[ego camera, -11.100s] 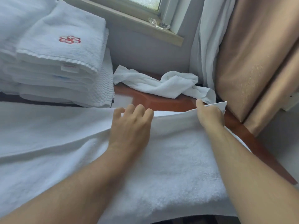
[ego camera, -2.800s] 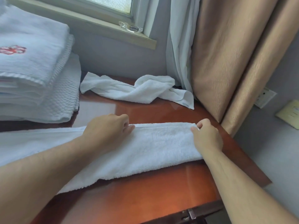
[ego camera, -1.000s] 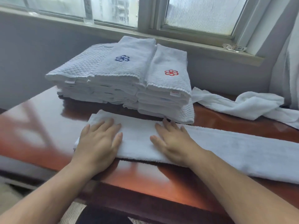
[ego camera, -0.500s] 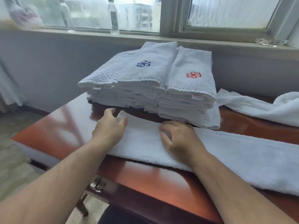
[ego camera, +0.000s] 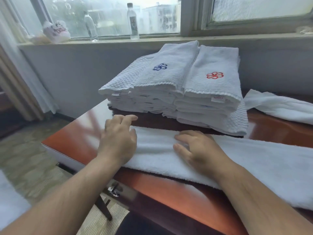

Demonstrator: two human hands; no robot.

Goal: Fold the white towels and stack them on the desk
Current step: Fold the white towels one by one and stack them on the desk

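Long towel strip laid out on the bench (ego camera: 169, 192), waiting for its crosswise fold.

The white towel (ego camera: 254, 165), already narrowed to a band, runs along the bench's near edge, and its right end is cut off from view. Behind it, toward the far edge, sits the stack of folded towels (ego camera: 177, 89), with an unfolded towel (ego camera: 279, 107) at the far right. The right hand (ego camera: 198, 150) lies flat on the band with fingers spread, pinning it. The left hand (ego camera: 118, 141) covers the band's left end near the bench's left corner. It is blurred, so I cannot tell whether it grips. Next, I'd guess, that end needs lifting and carrying over to the right.
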